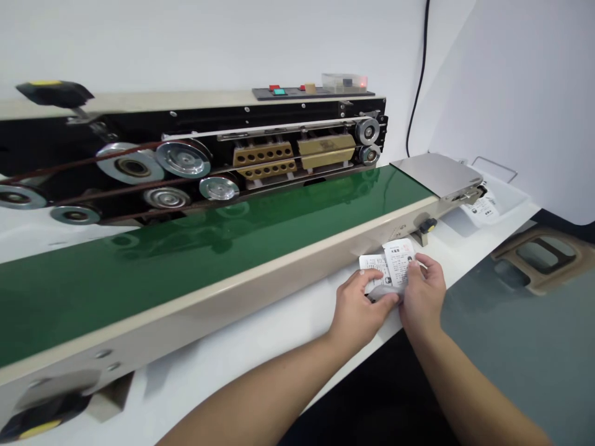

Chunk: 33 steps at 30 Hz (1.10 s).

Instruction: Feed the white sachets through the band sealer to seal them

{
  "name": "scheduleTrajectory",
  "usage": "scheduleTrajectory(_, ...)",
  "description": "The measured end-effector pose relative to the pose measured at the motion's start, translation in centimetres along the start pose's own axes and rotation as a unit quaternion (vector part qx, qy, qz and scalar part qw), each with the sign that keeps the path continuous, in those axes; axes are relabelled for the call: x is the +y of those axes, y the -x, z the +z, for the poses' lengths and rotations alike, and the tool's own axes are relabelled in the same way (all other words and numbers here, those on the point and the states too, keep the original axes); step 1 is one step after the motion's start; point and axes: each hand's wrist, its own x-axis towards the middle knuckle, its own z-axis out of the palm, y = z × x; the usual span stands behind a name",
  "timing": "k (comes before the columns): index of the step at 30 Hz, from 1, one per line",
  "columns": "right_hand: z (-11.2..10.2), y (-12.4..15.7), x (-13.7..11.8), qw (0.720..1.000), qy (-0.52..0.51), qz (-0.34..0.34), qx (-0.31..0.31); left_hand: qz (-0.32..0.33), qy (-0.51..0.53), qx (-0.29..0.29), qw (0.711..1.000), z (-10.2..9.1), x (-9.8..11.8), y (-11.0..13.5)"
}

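Observation:
Two printed white paper packets are pinched together in front of me, just off the near side of the conveyor frame. My left hand (357,308) grips the lower edge of one packet (374,269). My right hand (423,297) holds the taller packet (398,262) upright beside it, and the two overlap. A grey, glossy strip (382,293) shows under my left fingers, but I cannot tell what it is. Both hands are close to the beige conveyor frame (195,310), over the white table (223,378).
A long band sealer (260,145) has exposed pulleys, brass heating blocks and a green conveyor belt (153,272). A steel plate (437,174) ends the belt. Beyond it, a white tray (504,198) holds more printed packets. A black cable (416,87) runs down the wall.

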Motion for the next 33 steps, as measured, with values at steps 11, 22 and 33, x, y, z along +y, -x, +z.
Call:
scheduleTrajectory(11,-0.8,-0.6,0.7,0.997,-0.059,0.024,-0.044,-0.070,0.091,-0.017,0.993,0.0,0.8,-0.7)
scheduleTrajectory(22,-5.8,-1.7,-0.3,0.999,0.001,0.021,-0.036,-0.155,0.158,-0.023,0.975,-0.4,0.0,-0.6)
scheduleTrajectory(33,-5.6,-5.1,-10.8,0.985,-0.013,-0.127,-0.119,-0.167,0.183,-0.059,0.967,-0.6,-0.4,0.0)
